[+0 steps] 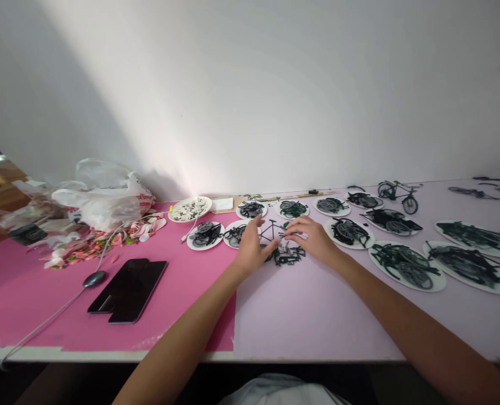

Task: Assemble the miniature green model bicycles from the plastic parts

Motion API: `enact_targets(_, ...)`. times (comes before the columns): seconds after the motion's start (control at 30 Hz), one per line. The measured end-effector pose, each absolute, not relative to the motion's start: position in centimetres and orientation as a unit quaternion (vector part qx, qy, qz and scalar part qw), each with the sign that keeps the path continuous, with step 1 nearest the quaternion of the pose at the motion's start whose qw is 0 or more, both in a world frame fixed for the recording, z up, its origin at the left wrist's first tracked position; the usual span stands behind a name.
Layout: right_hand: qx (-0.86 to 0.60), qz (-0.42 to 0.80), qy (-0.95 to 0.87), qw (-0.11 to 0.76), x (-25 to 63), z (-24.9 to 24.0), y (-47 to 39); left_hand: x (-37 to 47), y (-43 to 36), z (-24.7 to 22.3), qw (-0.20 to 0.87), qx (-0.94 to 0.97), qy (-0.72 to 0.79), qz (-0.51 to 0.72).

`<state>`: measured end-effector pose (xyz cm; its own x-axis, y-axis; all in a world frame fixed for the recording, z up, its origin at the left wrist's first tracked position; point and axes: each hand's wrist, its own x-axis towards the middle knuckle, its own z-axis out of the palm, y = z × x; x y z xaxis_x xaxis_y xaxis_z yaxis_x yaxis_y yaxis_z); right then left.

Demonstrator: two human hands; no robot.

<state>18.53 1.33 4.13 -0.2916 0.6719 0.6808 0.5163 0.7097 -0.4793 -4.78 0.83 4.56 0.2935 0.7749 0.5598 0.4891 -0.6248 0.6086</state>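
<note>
A small dark model bicycle frame (pixel 272 229) stands upright between my hands. My left hand (pixel 251 247) curves round its left end, thumb and fingers closed on it, though the exact contact is hidden. With fingertips pressed together, my right hand (pixel 311 237) grips the frame's right end, where thin bars show. Just below the hands, loose dark bicycle parts (pixel 290 256) lie on the pale mat. White plates with dark wheels and parts stand close by: one plate (pixel 205 246) to the left, another (pixel 330 213) behind to the right.
An assembled model bicycle (pixel 400 194) stands at the back right, beyond more plates (pixel 442 280) of parts. On the pink mat (pixel 182 298) are a black phone and tablet (pixel 129 289), a cabled mouse (pixel 94 278), petal-like scraps (pixel 119 242) and plastic bags (pixel 102 202). A wall bounds the back.
</note>
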Motion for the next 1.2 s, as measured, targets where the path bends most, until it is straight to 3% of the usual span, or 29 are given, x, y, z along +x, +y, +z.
enact_targets(0.23, -0.414, 0.152, -0.738, 0.511, 17.5, 2.8, 1.3, -4.5, 1.4, 4.4, 0.356, 0.722, 0.404, 0.434)
enact_targets(0.37, -0.457, 0.133, -0.745, 0.466, 18.4, 1.8, 2.2, -4.1, 1.7, 4.1, 0.410, 0.638, 0.398, 0.516)
enact_targets(0.53, -0.519, 0.140, -0.756, 0.373, 19.8, 0.6, 3.4, -4.1, 1.8, 4.2, 0.453, 0.587, 0.391, 0.545)
enact_targets(0.73, -0.526, 0.111, -0.776, 0.330, 20.6, 0.0, 4.0, -3.9, 2.0, 3.8, 0.492, 0.556, 0.374, 0.556)
enact_targets(1.2, -0.519, 0.110, -0.772, 0.351, 20.5, 0.0, 4.2, -3.6, 1.8, 3.7, 0.529, 0.544, 0.365, 0.539)
